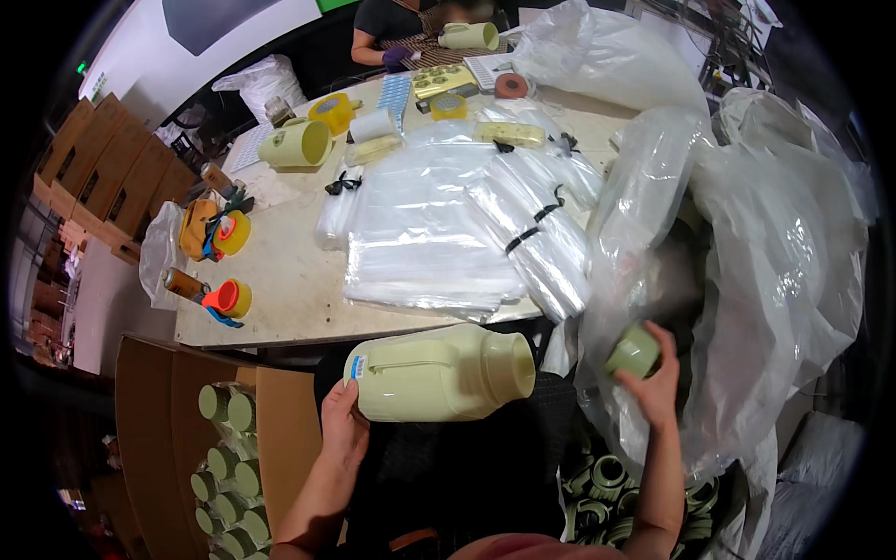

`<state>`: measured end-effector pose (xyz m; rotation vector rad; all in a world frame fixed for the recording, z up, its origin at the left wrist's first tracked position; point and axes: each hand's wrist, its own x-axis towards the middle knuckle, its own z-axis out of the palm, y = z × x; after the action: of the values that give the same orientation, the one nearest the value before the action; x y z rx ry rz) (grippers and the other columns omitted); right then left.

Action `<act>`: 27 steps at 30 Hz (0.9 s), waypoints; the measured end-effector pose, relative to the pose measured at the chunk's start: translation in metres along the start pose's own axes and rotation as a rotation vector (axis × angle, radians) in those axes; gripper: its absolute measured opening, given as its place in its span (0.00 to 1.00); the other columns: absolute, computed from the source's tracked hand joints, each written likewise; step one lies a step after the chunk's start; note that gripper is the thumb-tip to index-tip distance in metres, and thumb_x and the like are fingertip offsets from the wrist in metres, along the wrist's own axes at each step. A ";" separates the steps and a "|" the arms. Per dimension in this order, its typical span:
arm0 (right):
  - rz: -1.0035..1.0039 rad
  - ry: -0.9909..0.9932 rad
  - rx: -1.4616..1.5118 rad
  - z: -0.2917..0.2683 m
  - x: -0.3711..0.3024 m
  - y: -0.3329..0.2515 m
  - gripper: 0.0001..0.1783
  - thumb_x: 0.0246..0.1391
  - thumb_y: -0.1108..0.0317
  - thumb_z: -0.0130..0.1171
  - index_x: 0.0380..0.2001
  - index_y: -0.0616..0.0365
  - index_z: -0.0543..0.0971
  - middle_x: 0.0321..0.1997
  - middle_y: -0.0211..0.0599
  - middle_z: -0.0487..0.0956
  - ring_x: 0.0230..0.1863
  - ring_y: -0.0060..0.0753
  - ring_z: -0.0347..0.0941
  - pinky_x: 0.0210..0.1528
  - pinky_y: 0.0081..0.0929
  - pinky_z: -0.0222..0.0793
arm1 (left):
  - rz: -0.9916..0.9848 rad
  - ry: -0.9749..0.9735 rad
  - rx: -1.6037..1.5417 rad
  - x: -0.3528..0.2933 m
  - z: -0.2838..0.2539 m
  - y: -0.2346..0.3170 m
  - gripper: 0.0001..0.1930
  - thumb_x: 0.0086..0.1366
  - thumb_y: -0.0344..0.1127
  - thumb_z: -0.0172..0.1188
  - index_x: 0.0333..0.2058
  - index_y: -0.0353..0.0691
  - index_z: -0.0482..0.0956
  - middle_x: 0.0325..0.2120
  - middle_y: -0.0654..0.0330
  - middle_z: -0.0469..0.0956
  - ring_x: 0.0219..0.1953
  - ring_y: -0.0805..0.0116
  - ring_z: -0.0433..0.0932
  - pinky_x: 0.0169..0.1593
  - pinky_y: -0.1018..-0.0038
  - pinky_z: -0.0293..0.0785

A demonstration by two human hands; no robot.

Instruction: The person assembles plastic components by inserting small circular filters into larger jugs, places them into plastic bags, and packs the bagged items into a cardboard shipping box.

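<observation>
My left hand (pixel 345 425) is closed round the base end of a pale green thermos jug (pixel 420 383). The jug lies on its side above my lap, its open mouth toward the right and its handle facing up. A small label sits near its base. Off to the right, my right hand (pixel 659 383) is closed on a green cup-shaped lid (pixel 634 350), in front of a large clear plastic bag (pixel 644 177). Lower down on that side, several dark green ring-shaped parts (pixel 609 473) lie in a heap.
A cardboard box (pixel 280 411) at lower left holds several green-capped items. The table (pixel 271 308) ahead carries stacked clear plastic bags (pixel 429 224), tape dispensers (pixel 231 297), tape rolls (pixel 333 112) and another jug (pixel 297 144). Across it, a person (pixel 387 33) sits near a third jug (pixel 469 36).
</observation>
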<state>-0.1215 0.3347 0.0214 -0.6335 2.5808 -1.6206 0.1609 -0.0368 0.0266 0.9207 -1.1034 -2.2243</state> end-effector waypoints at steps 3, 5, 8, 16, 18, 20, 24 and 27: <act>-0.169 -0.266 0.124 0.032 -0.036 -0.084 0.48 0.36 0.57 0.76 0.62 0.55 0.67 0.62 0.44 0.69 0.60 0.44 0.68 0.62 0.45 0.63 | -0.047 -0.020 0.018 -0.009 -0.004 -0.004 0.13 0.74 0.36 0.51 0.46 0.32 0.78 0.42 0.55 0.83 0.44 0.66 0.82 0.52 0.69 0.75; -0.592 -0.209 0.038 0.073 -0.046 -0.099 0.45 0.43 0.53 0.72 0.63 0.56 0.66 0.62 0.47 0.69 0.60 0.44 0.68 0.62 0.44 0.63 | -0.096 -0.015 -0.003 -0.019 0.001 -0.008 0.13 0.74 0.35 0.51 0.47 0.32 0.78 0.42 0.55 0.83 0.44 0.67 0.81 0.51 0.70 0.76; -0.309 -0.378 0.251 0.090 -0.034 -0.109 0.34 0.58 0.51 0.57 0.62 0.57 0.66 0.60 0.50 0.69 0.59 0.44 0.68 0.61 0.40 0.64 | 0.053 0.027 0.027 -0.036 0.010 0.002 0.12 0.72 0.33 0.53 0.48 0.30 0.76 0.40 0.55 0.82 0.42 0.66 0.81 0.50 0.71 0.76; 0.194 -0.445 0.766 0.111 -0.051 -0.099 0.41 0.61 0.40 0.52 0.66 0.59 0.62 0.64 0.47 0.67 0.64 0.45 0.64 0.65 0.39 0.62 | 0.905 -0.118 0.725 -0.076 0.008 0.048 0.11 0.61 0.30 0.58 0.41 0.31 0.77 0.36 0.58 0.78 0.38 0.68 0.76 0.43 0.70 0.73; -0.236 -0.305 0.344 0.113 -0.069 -0.106 0.48 0.57 0.34 0.54 0.68 0.59 0.58 0.64 0.48 0.65 0.65 0.44 0.63 0.66 0.41 0.59 | 0.383 -0.042 0.180 -0.045 0.003 0.045 0.12 0.66 0.31 0.55 0.46 0.33 0.73 0.40 0.59 0.75 0.43 0.71 0.72 0.51 0.71 0.69; -0.335 -0.094 0.268 0.140 -0.095 -0.109 0.51 0.55 0.29 0.53 0.67 0.59 0.56 0.62 0.46 0.65 0.62 0.43 0.64 0.63 0.42 0.62 | 0.447 -0.062 0.081 -0.039 0.008 0.050 0.10 0.68 0.33 0.56 0.45 0.36 0.71 0.42 0.59 0.73 0.44 0.72 0.70 0.52 0.73 0.67; 1.022 -0.538 1.176 0.181 -0.122 -0.090 0.31 0.68 0.40 0.36 0.61 0.49 0.70 0.54 0.39 0.76 0.46 0.37 0.77 0.35 0.40 0.76 | 0.966 -0.298 0.340 -0.029 0.028 0.083 0.18 0.64 0.45 0.66 0.26 0.43 0.67 0.26 0.64 0.68 0.34 0.71 0.67 0.49 0.69 0.64; 1.046 -0.696 1.022 0.178 -0.158 -0.085 0.31 0.69 0.42 0.37 0.61 0.53 0.70 0.51 0.40 0.80 0.41 0.38 0.79 0.36 0.33 0.77 | 0.980 -0.584 0.459 -0.007 0.054 0.101 0.25 0.53 0.46 0.76 0.18 0.45 0.64 0.18 0.66 0.63 0.29 0.66 0.66 0.49 0.63 0.65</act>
<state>0.0929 0.2064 -0.0161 0.2126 0.9819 -1.5453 0.1377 -0.0611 0.1362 -0.2050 -1.8476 -1.4189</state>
